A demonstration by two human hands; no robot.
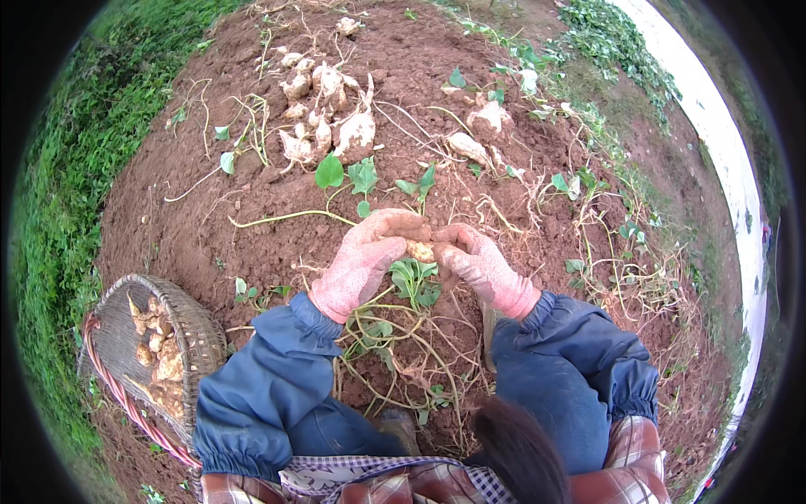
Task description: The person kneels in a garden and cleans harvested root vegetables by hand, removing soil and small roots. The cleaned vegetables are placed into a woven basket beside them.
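Note:
Between my two hands is a small soil-covered tuber (420, 251), likely a sweet potato, held out in front of my knees. My left hand (373, 261), in a dirt-stained pink glove, grips its left side with thumb and fingers. On the other side, the gloved fingers of my right hand (482, 261) pinch its right end. Part of the tuber is hidden behind the fingers. Just below my hands, green leaves (414, 280) rise from a tangle of vines (415, 340) on the soil.
At my left, a woven basket (204, 327) with a red-wrapped handle (119, 400) holds several tubers (167, 359). Ahead lies a pile of pale tubers (356, 132); more tubers (469, 148) lie to its right. Cut vines (604, 252) spread at right, with a pale path (724, 113) beyond.

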